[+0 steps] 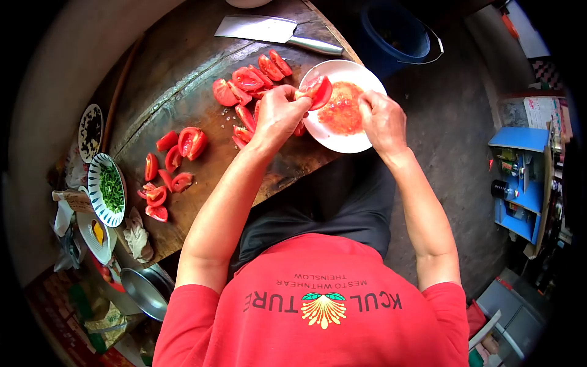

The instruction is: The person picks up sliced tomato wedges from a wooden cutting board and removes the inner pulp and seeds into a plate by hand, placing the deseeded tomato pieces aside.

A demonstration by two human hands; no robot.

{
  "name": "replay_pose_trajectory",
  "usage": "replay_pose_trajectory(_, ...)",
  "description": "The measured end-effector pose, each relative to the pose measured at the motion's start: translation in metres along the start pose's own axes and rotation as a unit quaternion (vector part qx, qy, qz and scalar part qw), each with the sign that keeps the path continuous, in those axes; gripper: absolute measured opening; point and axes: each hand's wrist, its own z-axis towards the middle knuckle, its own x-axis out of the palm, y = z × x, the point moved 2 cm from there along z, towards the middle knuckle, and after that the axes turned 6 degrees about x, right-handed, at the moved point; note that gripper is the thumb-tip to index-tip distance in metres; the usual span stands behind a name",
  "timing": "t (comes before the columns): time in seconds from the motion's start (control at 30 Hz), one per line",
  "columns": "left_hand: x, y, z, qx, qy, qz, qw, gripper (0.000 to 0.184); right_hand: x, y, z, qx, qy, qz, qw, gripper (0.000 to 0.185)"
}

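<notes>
My left hand (281,116) pinches a tomato wedge (319,93) over the left part of a white plate (351,144). Red tomato juice and pulp (340,110) lie in the middle of this plate. At the plate's right rim is my right hand (383,122), closed with the thumb on the plate's inner side; its other fingers are partly hidden. Cut tomato wedges (247,78) lie in a group beside my left hand, some hidden behind it. Another group of tomato pieces (173,160) is spread farther left on the wooden table (211,165).
A cleaver (257,28) lies on the table's far side. Beyond the right edge stands a blue bucket (396,37). Along the left are a bowl of chopped greens (112,183), a cloth (138,235) and a metal pan (144,293). A blue shelf (520,139) is at far right.
</notes>
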Motion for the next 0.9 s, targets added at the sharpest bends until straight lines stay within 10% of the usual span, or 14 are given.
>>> replay_pose_trajectory(0.2,-0.025,-0.006,-0.022,-0.053,0.018,-0.091,0.994,0.017,0.007,0.025,-0.024,0.035,-0.015,0.2,0.979,0.009)
replay_pose_trajectory(0.43,-0.103,0.042,-0.079,0.12,-0.262,0.242,0.927,0.019,0.038,0.085,-0.097,0.048,0.075,0.353,0.931,0.007)
replay_pose_trajectory(0.7,-0.12,0.068,-0.136,0.142,-0.345,0.486,0.79,0.027,0.06,0.092,-0.127,0.06,0.129,0.416,0.898,0.007)
replay_pose_trajectory(0.9,-0.068,0.048,-0.097,0.201,-0.241,0.42,0.852,0.038,0.049,0.067,-0.14,0.073,0.133,0.434,0.888,0.008)
